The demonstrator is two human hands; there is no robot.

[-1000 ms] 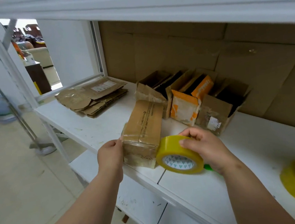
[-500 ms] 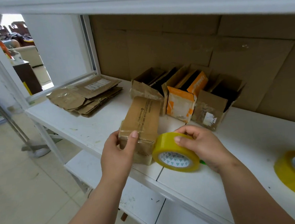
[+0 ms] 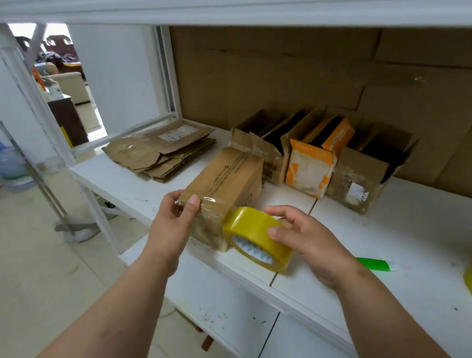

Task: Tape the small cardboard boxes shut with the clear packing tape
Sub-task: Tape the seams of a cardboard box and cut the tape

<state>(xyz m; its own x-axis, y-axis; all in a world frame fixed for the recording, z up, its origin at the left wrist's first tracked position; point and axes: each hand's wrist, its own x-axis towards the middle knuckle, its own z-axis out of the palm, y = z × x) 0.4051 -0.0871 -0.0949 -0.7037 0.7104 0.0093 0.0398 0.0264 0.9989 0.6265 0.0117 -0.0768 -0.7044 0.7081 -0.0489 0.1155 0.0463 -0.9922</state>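
Two hands work: left hand pinches the box end; right hand holds the tape roll.

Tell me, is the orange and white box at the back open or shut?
Open. The orange and white box has its top flaps standing up, showing a dark inside.

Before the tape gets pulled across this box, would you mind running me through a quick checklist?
1. Box steadied: ok, the left hand grips the near end of the closed box.
2. Roll in hand: ok, the right hand holds the tape roll against the box.
3. Tape started on the box: ok, clear film wraps its near end.
4. Box supported: ok, it rests on the white shelf.
5. Cutter at hand: cannot tell, only a green object shows behind the wrist.
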